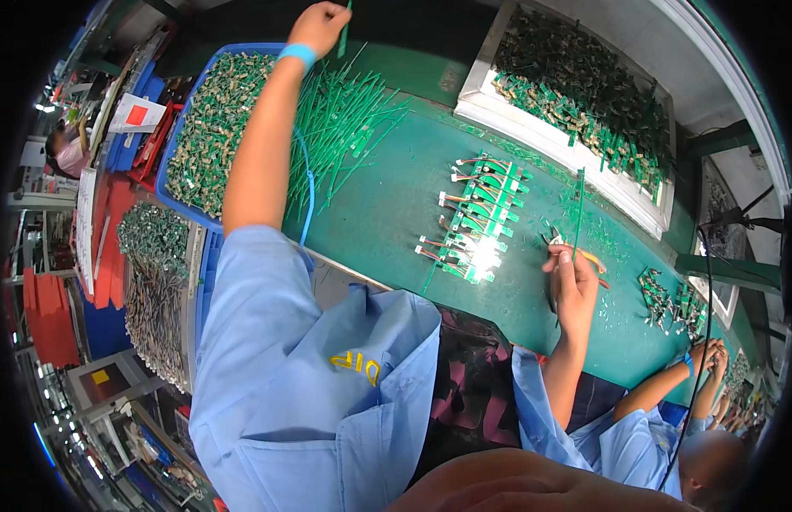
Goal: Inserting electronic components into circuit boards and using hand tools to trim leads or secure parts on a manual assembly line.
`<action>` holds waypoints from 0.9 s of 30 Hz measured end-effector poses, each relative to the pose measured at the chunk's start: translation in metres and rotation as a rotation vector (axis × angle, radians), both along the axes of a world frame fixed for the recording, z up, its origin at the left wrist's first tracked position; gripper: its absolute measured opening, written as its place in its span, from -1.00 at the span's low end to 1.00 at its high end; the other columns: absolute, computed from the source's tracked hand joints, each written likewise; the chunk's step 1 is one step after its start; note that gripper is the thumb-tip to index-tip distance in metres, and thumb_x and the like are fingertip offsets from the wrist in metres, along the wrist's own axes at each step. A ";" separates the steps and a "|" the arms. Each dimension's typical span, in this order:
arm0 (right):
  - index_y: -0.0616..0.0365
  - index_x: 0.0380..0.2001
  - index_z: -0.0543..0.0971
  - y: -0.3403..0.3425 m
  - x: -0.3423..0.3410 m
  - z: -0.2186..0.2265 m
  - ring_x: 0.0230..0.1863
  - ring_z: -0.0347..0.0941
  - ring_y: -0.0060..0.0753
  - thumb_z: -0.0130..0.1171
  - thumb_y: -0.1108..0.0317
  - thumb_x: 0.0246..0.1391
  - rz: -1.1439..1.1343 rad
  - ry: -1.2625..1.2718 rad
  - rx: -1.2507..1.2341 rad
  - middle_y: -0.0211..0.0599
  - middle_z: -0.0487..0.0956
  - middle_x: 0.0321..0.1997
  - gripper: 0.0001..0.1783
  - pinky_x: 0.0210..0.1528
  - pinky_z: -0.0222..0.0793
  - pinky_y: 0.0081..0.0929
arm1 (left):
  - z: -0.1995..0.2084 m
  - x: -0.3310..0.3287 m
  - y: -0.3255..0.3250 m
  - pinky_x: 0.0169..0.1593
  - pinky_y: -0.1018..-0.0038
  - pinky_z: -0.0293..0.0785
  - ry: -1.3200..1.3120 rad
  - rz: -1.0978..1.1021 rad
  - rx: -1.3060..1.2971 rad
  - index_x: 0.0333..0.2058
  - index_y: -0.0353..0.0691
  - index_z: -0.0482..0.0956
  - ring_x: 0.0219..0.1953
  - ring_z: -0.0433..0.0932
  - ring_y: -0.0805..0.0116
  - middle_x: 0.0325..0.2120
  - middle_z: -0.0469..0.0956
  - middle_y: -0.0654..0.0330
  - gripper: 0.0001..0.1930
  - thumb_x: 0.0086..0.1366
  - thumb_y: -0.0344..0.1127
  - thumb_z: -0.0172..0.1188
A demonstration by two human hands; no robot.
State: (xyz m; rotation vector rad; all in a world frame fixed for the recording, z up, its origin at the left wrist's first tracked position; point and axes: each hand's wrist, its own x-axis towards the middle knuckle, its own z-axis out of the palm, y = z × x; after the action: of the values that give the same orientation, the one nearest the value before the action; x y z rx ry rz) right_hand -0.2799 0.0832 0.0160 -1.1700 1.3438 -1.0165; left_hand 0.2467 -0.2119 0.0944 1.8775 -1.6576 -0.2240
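Observation:
My left hand (319,26) is stretched far out over the green mat (387,205), shut on a thin green strip (345,32). Below it lies a loose pile of green strips (349,115), beside a blue tray (170,171) full of small green boards. A blue strap (296,54) circles that wrist. My right hand (571,277) is closed around another long green strip (578,205), held upright, together with small cutters that have orange handles (594,258). Just left of it sit rows of small green boards with wires (477,222).
A white tray (532,128) heaped with small boards stands at the far side. A small pile of boards (669,300) lies at the right, near a co-worker's hands (707,354). More trays and red bins (46,316) line the left.

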 end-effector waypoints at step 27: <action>0.20 -0.28 0.65 0.028 0.026 0.010 -0.58 0.15 -0.59 0.01 0.16 0.63 0.323 -0.383 0.018 -0.47 0.34 -0.61 -0.58 -0.46 0.15 -0.50 | -0.017 -0.257 0.204 -0.15 0.56 0.65 1.160 -0.911 0.506 0.05 -0.39 0.73 -0.33 0.67 0.44 -0.27 0.77 0.09 -0.73 0.39 -0.52 0.41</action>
State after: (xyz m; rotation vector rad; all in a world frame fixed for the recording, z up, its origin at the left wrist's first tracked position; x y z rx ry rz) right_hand -0.2543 0.1114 0.0264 -1.0710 0.8312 -0.9308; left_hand -0.0107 -0.0078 0.0774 0.7083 -1.4426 -1.8164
